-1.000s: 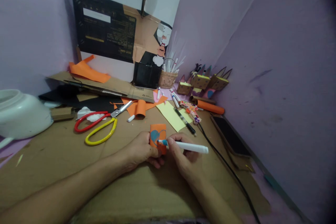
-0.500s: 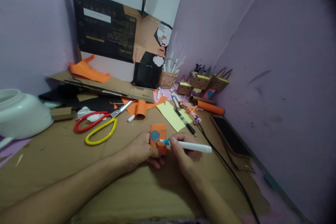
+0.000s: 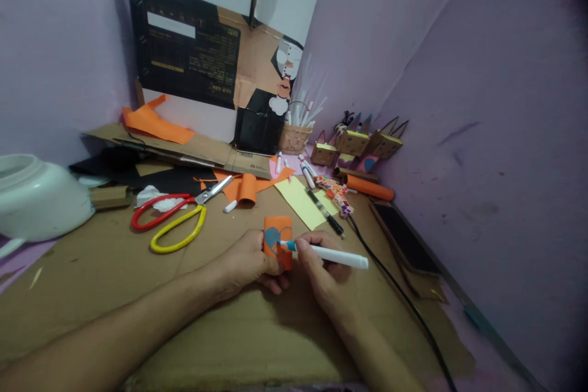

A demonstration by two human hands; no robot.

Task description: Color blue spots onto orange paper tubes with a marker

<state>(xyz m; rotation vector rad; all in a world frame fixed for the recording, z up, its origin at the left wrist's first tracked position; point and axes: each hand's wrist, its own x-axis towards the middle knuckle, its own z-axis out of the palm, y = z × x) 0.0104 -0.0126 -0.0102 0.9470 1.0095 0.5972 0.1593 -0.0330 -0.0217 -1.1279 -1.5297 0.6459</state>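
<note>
My left hand (image 3: 252, 260) is closed around a small orange paper piece (image 3: 285, 225), holding it upright over the cardboard. A blue heart outline is drawn on its face, with the left half coloured in. Between the fingers of my right hand (image 3: 321, 266) is a white marker (image 3: 342, 256) with a blue tip end. Its tip touches or nearly touches the heart near the middle. A black pen (image 3: 325, 212) lies on yellow paper (image 3: 298, 205) just beyond my right hand. To the left rest scissors (image 3: 179, 214) with one red and one yellow handle.
An orange paper roll (image 3: 248, 190) and a marker cap (image 3: 231, 206) lie past the scissors. A patterned glue gun (image 3: 340, 199) trails a black cord (image 3: 399, 294) along the right. A phone (image 3: 407, 237) lies by the wall. A white pot (image 3: 41, 202) stands left; a cardboard box (image 3: 193, 49) stands behind.
The marker tip has shifted slightly within the heart, and the marker's angle has changed a little. My left hand keeps its hold on the orange paper piece.
</note>
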